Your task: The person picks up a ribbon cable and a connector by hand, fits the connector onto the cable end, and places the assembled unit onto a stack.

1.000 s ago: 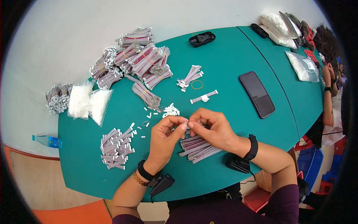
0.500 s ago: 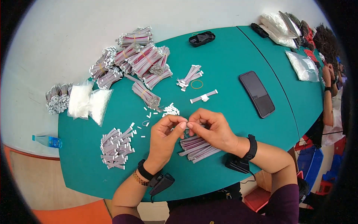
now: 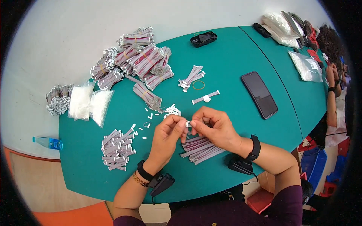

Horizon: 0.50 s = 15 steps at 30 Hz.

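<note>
Over the green table, my left hand (image 3: 167,135) and my right hand (image 3: 215,128) meet fingertip to fingertip. Both are closed in a pinch on a small white connector (image 3: 188,123) between them. My fingers hide whether a ribbon cable is attached to it. Beneath my right hand lies a bundle of grey and purple ribbon cables (image 3: 200,150). Just beyond my fingertips is a heap of loose white connectors (image 3: 173,110). Left of my left hand is a pile of short grey ribbon cables (image 3: 117,150) with white ends.
Rubber-banded cable bundles (image 3: 145,60) are stacked at the far left, near bags of white pieces (image 3: 81,101). A phone (image 3: 259,95), a black case (image 3: 204,38) and a few finished-looking cables (image 3: 191,78) lie beyond my hands. A bottle (image 3: 48,142) is at left. Another person's arm (image 3: 331,101) shows at right.
My fingertips have parted slightly, and the white connector between them now shows. My right hand has risen a little; the things on the table have not moved.
</note>
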Motion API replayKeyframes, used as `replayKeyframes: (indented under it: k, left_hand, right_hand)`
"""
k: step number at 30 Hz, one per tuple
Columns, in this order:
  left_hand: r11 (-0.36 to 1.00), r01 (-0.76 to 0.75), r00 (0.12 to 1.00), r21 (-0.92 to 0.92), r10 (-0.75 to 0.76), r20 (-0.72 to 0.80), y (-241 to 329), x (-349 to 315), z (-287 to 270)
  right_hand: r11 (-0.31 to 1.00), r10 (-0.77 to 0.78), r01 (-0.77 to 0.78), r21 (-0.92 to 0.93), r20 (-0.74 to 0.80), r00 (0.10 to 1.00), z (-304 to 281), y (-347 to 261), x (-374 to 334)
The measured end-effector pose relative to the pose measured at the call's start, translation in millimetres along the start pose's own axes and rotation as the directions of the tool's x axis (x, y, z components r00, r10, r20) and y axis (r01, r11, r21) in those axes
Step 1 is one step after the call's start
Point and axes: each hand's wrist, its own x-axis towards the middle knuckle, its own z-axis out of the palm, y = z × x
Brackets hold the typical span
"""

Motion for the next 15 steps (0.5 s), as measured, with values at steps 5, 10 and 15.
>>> replayKeyframes:
  k: [5,10,15]
  left_hand:
    - [0.998,0.002,0.999,0.062,-0.005,0.05,-0.7,1.0,-2.7]
    - [0.999,0.033,0.998,0.009,-0.033,0.062,0.5,-0.3,-3.5]
    - [0.99,0.084,0.991,-0.114,-0.072,0.109,2.5,0.0,-3.0]
  right_hand:
    - [0.999,0.024,-0.025,0.039,0.023,0.999,0.3,-2.4,0.1]
    - [0.983,0.127,-0.137,0.119,0.088,0.988,1.0,-8.0,1.0]
    - [0.971,0.135,-0.156,0.178,0.125,0.983,-2.2,-6.3,2.0]
